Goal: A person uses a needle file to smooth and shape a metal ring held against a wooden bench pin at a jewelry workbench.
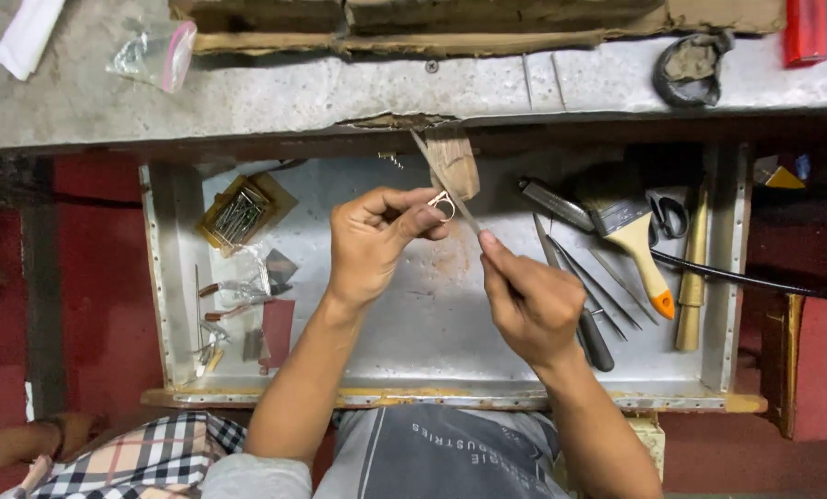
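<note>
My left hand pinches a small gold-coloured ring between thumb and fingers, pressed against a wooden bench peg that juts from the workbench edge. My right hand grips a thin metal file, its blade laid diagonally across the ring and pointing up-left. Both hands hover over a metal-lined drawer tray.
In the tray lie a paintbrush, scissors, several files and gravers, a wooden stick, a small box of needle tools. On the grey bench sit cardboard, a plastic bag, a red object.
</note>
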